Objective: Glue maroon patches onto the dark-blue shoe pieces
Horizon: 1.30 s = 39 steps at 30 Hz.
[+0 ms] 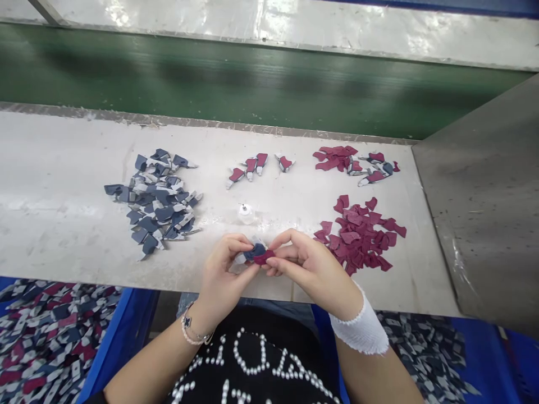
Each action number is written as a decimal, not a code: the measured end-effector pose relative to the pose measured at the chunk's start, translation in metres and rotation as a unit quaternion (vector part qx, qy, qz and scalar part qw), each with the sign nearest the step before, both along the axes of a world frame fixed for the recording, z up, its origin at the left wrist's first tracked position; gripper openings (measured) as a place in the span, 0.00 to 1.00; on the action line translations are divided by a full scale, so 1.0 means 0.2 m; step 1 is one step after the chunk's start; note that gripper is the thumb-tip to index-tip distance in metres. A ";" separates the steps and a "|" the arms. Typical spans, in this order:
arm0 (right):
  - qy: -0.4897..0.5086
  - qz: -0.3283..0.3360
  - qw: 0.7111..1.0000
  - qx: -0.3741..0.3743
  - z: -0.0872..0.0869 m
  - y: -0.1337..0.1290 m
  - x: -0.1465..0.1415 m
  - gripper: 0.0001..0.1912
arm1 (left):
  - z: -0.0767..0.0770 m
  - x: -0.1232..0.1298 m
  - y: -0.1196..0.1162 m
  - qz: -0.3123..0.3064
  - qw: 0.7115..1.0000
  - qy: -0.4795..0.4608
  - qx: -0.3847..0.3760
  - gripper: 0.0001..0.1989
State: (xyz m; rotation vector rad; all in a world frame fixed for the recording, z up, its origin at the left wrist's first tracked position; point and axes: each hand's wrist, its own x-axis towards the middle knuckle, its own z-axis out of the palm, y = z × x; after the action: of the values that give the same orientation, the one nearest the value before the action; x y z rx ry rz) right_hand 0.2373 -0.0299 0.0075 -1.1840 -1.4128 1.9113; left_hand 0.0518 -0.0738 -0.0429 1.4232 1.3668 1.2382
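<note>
While both hands bring a maroon piece against a blue-grey part, many others lie loose

Taking the held parts as the centre of a clock whose 12 points away from the person, the pale worktop [286, 196] spreads out across the view, with a green strip [236, 84] beyond it at 12. A blue bin [107, 336] at 8 o'clock bears a mixed heap of grey, dark blue and maroon; another blue bin [484, 359], at 4, bears dark blue and grey parts, with no maroon that I can make out.

On the worktop, the blue-grey pile [164, 196] sits at 10, seemingly lacking maroon pieces. The maroon pile [357, 235] lies just short of 3, loose and unpaired. A lesser maroon heap [334, 159] is at 1.

The left hand [225, 275] pinches the blue-grey part between thumb and fingers; the right hand [309, 264] grips the maroon piece in a narrow pinch.

Near 12, four paired parts [251, 166] already carry maroon faces; a few similar ones [374, 177] rest at 2. Judging by the piles, pairing is well short of complete here. Closer in at 12 stands a small white fixture [245, 212].

Smallest are the blue-grey part [254, 251] and maroon piece [264, 257], overlapping between the fingertips; whether they are fully seated, I cannot tell.
</note>
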 end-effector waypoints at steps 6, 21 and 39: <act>-0.022 -0.015 1.000 0.012 -0.02 0.02 0.02 0.08 | 0.01 -0.02 -0.01 -0.027 0.998 0.030 0.041 0.13; -0.066 -0.004 0.998 0.002 0.05 0.06 0.02 0.13 | 0.07 -0.04 0.00 -0.079 0.988 0.061 0.119 0.15; -0.038 0.082 0.987 0.130 0.11 0.04 0.00 0.07 | 0.12 -0.09 -0.01 -0.115 0.990 -0.005 0.076 0.17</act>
State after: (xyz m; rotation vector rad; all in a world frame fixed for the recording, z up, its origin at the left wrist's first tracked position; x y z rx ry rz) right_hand 0.2375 -0.0228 0.0285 -1.0537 -1.7886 1.7336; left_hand 0.0346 -0.0765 -0.0180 1.6276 1.0838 1.2154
